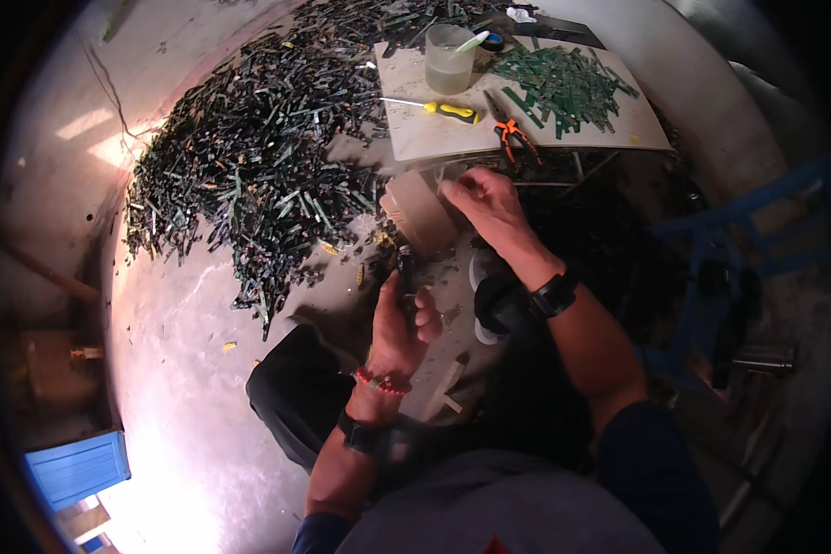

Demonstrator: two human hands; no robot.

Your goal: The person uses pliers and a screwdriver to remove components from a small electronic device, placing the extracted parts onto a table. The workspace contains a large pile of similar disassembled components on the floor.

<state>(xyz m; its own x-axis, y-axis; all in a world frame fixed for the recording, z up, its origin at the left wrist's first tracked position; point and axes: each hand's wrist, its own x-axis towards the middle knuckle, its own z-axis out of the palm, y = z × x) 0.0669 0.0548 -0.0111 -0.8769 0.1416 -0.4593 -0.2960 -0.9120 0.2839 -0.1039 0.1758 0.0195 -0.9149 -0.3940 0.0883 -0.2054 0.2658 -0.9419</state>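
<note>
L hand (399, 319) sits low in the middle of the view, fingers curled round a small dark strip (406, 270) that pokes up from the fist; grip looks firm, thumb on the right side of it. R hand (489, 205) is further out, just below the front edge of the low table (415, 138), fingers bent and pinched together over sth small & pale; can't tell what it is, too blurred. Just left of the R hand, touching or nearly so, stands a tan block (420, 212), tilted. Both wrists wear dark bands; the L one also has a red bead bracelet (380, 380). On the table: a cloudy plastic cup (449, 60) w/ pale liquid and a stick in it, a yellow-handled screwdriver (445, 110) lying flat in front of the cup, orange-handled pliers (512, 134) near the front edge, and a heap of green strips (563, 83) on the right half. On the floor (184, 388) to the left, well apart from the hands, spreads a big pile of dark strips (258, 148), reaching up past the table's left side. A blue crate (78, 468) is at bottom left, a blue frame (739, 249) at right.
</note>
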